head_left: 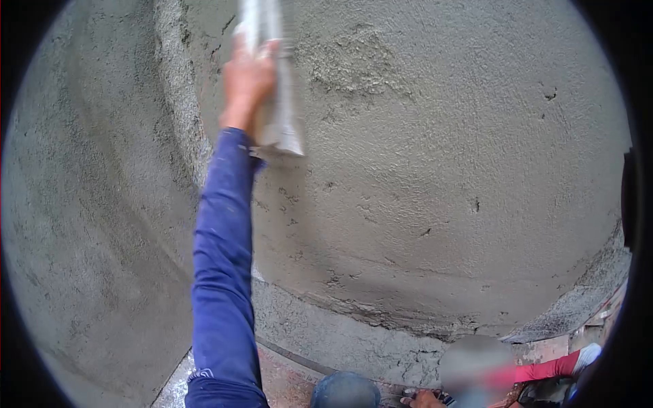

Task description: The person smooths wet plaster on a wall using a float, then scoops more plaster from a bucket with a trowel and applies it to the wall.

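Observation:
My left hand, in a blue sleeve, is raised against the wall and closed around a long, pale plastering float. Motion smears the float, and its top runs out of the picture. Its long face lies along the wet grey plaster, just right of a rough vertical ridge. Beside the float, a coarser patch of plaster stands out from the smoother surface. Small pits and cracks mark the wall lower down. My right hand is not in view.
Another grey wall face fills the left side. Below, a co-worker's pink sleeve and a bare hand, seemingly theirs, appear near a blurred round area. A rounded blue denim shape sits at the bottom edge. Rough plaster edging borders the wall's foot.

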The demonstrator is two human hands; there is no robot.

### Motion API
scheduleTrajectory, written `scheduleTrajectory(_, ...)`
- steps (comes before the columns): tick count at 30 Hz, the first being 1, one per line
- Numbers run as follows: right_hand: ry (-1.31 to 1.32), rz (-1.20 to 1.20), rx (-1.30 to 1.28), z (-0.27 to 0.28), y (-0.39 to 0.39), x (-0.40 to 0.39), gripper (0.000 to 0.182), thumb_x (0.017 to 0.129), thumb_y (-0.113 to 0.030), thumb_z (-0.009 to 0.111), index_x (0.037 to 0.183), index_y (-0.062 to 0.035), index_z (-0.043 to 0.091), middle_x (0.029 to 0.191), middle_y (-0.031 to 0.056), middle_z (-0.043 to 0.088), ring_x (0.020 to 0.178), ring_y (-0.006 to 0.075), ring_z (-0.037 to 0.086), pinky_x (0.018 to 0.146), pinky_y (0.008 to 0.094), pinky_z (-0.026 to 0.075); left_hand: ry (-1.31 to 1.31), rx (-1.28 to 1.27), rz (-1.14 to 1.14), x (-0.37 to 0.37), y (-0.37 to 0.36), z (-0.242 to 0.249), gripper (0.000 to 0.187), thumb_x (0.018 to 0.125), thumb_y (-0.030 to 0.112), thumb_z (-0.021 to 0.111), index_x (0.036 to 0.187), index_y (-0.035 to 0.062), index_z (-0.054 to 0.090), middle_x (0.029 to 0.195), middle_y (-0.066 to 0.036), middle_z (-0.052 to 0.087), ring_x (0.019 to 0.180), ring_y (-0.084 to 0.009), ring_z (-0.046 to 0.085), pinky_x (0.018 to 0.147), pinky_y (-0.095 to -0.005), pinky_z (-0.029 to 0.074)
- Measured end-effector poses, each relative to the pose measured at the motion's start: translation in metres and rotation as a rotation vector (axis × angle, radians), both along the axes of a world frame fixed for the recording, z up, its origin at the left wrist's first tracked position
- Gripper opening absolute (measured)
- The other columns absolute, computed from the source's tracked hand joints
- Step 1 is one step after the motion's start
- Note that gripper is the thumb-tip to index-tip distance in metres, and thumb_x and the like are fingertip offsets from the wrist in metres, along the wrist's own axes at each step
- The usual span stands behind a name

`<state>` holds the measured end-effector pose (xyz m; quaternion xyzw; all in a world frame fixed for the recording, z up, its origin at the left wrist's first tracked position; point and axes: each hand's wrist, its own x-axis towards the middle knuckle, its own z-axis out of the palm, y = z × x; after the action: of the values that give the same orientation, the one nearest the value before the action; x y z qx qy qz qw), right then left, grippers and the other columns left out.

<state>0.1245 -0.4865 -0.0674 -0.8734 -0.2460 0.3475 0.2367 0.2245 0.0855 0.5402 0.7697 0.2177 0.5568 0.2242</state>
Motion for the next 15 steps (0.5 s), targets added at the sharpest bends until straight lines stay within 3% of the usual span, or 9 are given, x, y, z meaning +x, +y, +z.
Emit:
scheduleTrajectory(3,0.019,0.076,-0.058,-0.026,0.008,0.001,0.040,0.092,-0.038,0.057,0.104,-0.0004,0.065,0.085,0.0160,0.065,0.076,0.0294,0.058,0.076,0.0398,0.049,0.087,0.202,-0.146,0.001,-0.066,-0.069,0.071,0.097,0.040,0.052,0.144,-0.0081,0.028,0.066,-0.020,0.066,0.050,-0.0273,0.067,0.037,-0.0331,0.054)
scheduleTrajectory(4,0.022,0.080,-0.091,-0.035,0.010,0.003,0.040,0.092,-0.038,0.057,0.103,0.0001,0.065,0.085,0.0160,0.064,0.076,0.0294,0.058,0.076,0.0399,0.049,0.041,0.305,-0.111,0.008,-0.061,-0.115,0.064,0.097,0.032,0.056,0.145,-0.0038,0.032,0.055,-0.009,0.059,0.040,-0.0131,0.055,0.035,-0.0317,0.048)
scheduleTrajectory(5,0.119,0.090,-0.281,-0.016,0.023,0.009,0.042,0.090,-0.040,0.057,0.105,-0.0014,0.065,0.089,0.0196,0.063,0.084,0.0299,0.060,0.080,0.0395,0.049,-0.055,0.385,-0.138,0.013,-0.049,-0.163,0.060,0.095,0.030,0.059,0.140,-0.0043,0.038,0.059,-0.014,0.062,0.043,-0.0200,0.061,0.039,-0.0357,0.049)
scheduleTrajectory(6,0.119,0.086,-0.273,-0.005,0.023,0.004,0.042,0.090,-0.040,0.057,0.105,-0.0014,0.065,0.089,0.0196,0.063,0.084,0.0299,0.060,0.080,0.0395,0.049,-0.070,0.338,-0.157,0.010,-0.038,-0.209,0.058,0.094,0.027,0.060,0.138,-0.0033,0.038,0.070,-0.021,0.067,0.054,-0.0319,0.067,0.049,-0.0403,0.055)
scheduleTrajectory(8,-0.073,0.147,-0.091,0.007,0.025,-0.002,0.045,0.090,-0.043,0.057,0.108,-0.0023,0.066,0.093,0.0220,0.063,0.091,0.0315,0.061,0.084,0.0411,0.049,-0.019,0.046,-0.149,-0.007,-0.025,-0.248,0.065,0.096,0.023,0.057,0.149,0.0054,0.024,0.102,-0.034,0.065,0.089,-0.0422,0.069,0.071,-0.0494,0.058)
scheduleTrajectory(11,-0.246,0.128,0.212,-0.048,-0.014,0.000,0.046,0.089,-0.042,0.058,0.113,-0.0035,0.065,0.100,0.0244,0.064,0.097,0.0355,0.062,0.088,0.0448,0.048,-0.113,0.074,-0.037,-0.009,0.020,-0.211,0.064,0.096,0.024,0.055,0.150,0.0123,0.024,0.112,-0.029,0.064,0.097,-0.0394,0.068,0.079,-0.0481,0.057)
scheduleTrajectory(13,-0.132,0.050,0.182,-0.024,-0.015,-0.006,0.044,0.089,-0.040,0.058,0.114,-0.0036,0.064,0.100,0.0240,0.065,0.096,0.0355,0.062,0.087,0.0445,0.048,-0.081,-0.048,-0.045,-0.015,0.020,-0.126,0.067,0.095,0.030,0.055,0.151,0.0137,0.023,0.110,-0.024,0.067,0.094,-0.0348,0.069,0.078,-0.0435,0.059)
scheduleTrajectory(14,-0.084,0.034,0.133,-0.009,-0.010,-0.008,0.043,0.089,-0.038,0.057,0.114,-0.0036,0.064,0.100,0.0238,0.065,0.095,0.0355,0.062,0.087,0.0444,0.048,-0.148,0.183,0.062,0.004,0.046,-0.101,0.068,0.096,0.036,0.054,0.151,0.0140,0.022,0.104,-0.022,0.068,0.089,-0.0320,0.071,0.076,-0.0432,0.059)
scheduleTrajectory(15,-0.050,0.039,0.097,0.000,-0.007,-0.011,0.043,0.089,-0.037,0.057,0.115,-0.0036,0.064,0.100,0.0236,0.065,0.095,0.0356,0.062,0.087,0.0443,0.048,-0.125,0.082,-0.002,0.000,0.020,-0.067,0.067,0.096,0.038,0.054,0.151,0.0142,0.023,0.100,-0.022,0.068,0.085,-0.0319,0.071,0.072,-0.0425,0.060)
